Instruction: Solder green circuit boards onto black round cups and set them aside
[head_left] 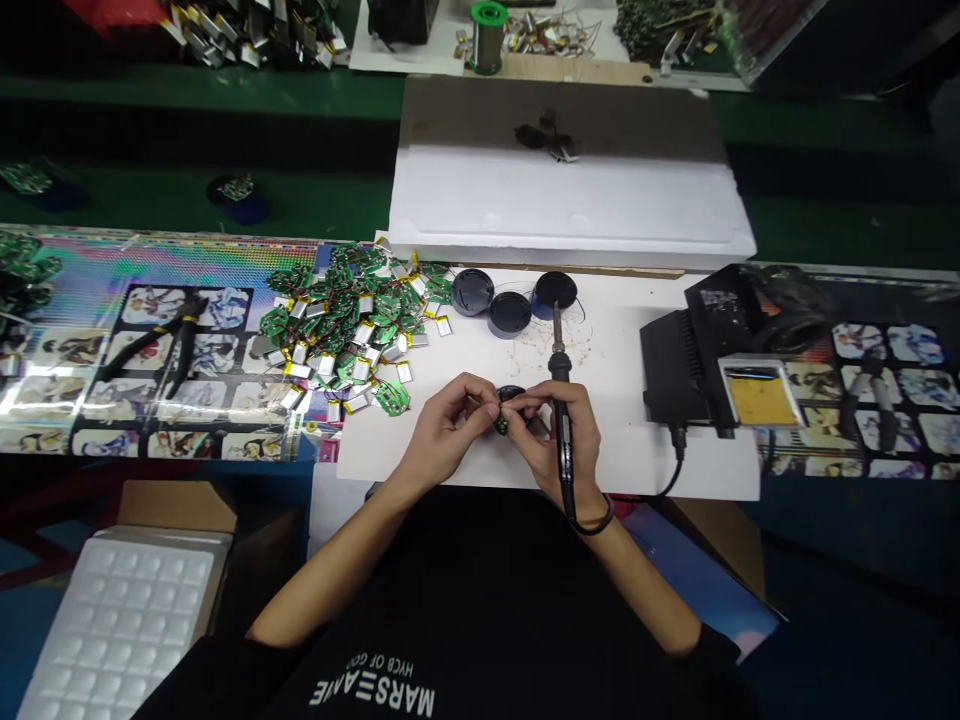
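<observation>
My left hand [456,425] is closed, its thumb and forefinger pinching a small green circuit board [501,425], mostly hidden by fingers. My right hand [574,430] meets it, fingertips at the board's other side. Across that same hand lies a soldering iron [564,430], tip pointing away from me. Behind my fingertips, part of a dark round cup [511,393] shows. Farther back stand three black round cups [510,314], with thin wire near the right one. Left of the hands lies a heap of green circuit boards [352,310] with silver battery cells attached.
A black soldering station [675,365] with a yellow sponge [761,398] stands at right. Black-handled pliers [161,340] lie at left, with another tool [870,400] at far right. A white foam block [570,190] spans the back, below a green-ended solder spool [488,40].
</observation>
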